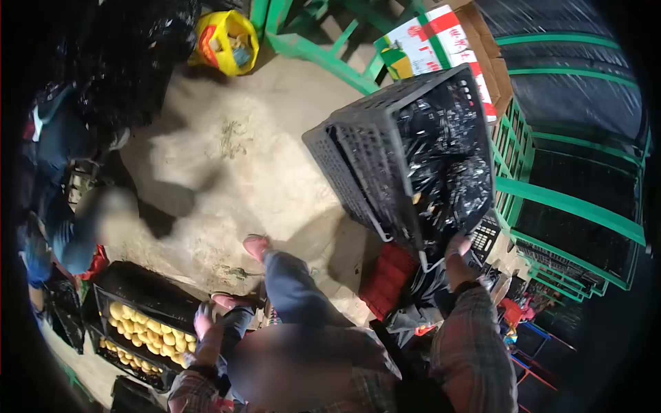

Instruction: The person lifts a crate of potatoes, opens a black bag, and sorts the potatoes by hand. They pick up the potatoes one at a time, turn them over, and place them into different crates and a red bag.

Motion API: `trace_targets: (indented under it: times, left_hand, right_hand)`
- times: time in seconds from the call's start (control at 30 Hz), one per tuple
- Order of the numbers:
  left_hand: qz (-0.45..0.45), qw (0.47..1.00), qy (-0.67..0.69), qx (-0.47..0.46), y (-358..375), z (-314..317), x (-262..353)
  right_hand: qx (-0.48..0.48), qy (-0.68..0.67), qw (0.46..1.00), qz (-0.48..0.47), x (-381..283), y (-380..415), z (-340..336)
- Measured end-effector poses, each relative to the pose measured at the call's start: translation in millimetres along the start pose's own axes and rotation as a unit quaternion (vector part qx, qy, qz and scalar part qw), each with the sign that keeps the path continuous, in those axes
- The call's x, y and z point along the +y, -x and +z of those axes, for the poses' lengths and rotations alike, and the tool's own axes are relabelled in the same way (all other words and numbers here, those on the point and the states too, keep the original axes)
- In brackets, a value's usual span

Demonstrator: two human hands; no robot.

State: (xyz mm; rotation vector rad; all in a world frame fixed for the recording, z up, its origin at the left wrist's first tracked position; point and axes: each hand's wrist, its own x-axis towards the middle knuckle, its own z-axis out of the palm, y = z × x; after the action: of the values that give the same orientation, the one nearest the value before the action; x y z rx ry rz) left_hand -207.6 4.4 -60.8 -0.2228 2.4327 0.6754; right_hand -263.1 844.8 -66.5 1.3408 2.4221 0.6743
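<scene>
My right hand [457,246] is closed on the near rim of a black plastic crate [368,141]. The crate is tilted, its opening facing right, and a shiny black plastic liner [447,158] covers its inside. My left hand [204,321] hangs low at the left with its fingers loosely apart and nothing visible in them. Close beside it is a dark crate [105,303] holding many round yellow pieces of produce [148,330], whose kind I cannot make out.
A yellow bag [227,43] stands on the pale floor [241,151]. Green metal racks [571,206] line the right, with a printed cardboard box [441,41] beside them. A red object [389,282] lies below the tilted crate. Another person [58,179] is at the left.
</scene>
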Motion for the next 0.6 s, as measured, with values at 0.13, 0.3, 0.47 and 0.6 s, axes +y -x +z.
trace_targets:
  times: [0.13,0.3,0.47,0.6]
  left_hand:
    - [0.034,0.942,0.333,0.005,-113,-37,199]
    - [0.320,0.932,0.162,0.052,-264,-150,507]
    - [0.246,0.959,-0.015,-0.137,-378,-82,665]
    - [0.176,0.975,0.006,-0.137,-370,-85,663]
  right_hand:
    - [0.046,-0.338,0.935,0.095,-15,21,-26]
    - [-0.203,-0.772,0.560,0.223,-15,37,-50]
    - [-0.327,-0.762,0.532,0.171,-7,37,-74]
    - [-0.432,-0.776,0.393,0.237,-14,37,-123]
